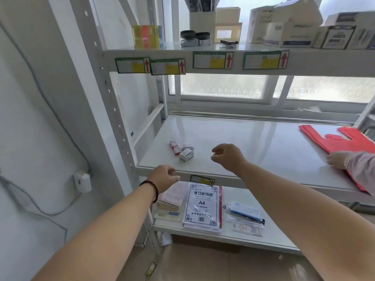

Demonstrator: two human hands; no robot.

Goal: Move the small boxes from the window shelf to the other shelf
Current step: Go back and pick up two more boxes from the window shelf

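Several small boxes [182, 150], red-and-white and grey-white, lie in a cluster at the front left of the middle shelf [253, 142] by the window. My left hand [163, 178] hovers at that shelf's front edge, just below the boxes, fingers loosely curled and holding nothing. My right hand [227, 157] hangs over the shelf to the right of the boxes, fingers curled apart, also with nothing in it. Neither hand touches a box.
Red plastic bags [345, 142] lie at the shelf's right, with another person's hand [337, 160] on them. The upper shelf [203, 50] carries cartons, jars and a coloured block. The lower shelf [233, 238] has A4 paper packs and envelopes. A white upright post [109, 94] stands left.
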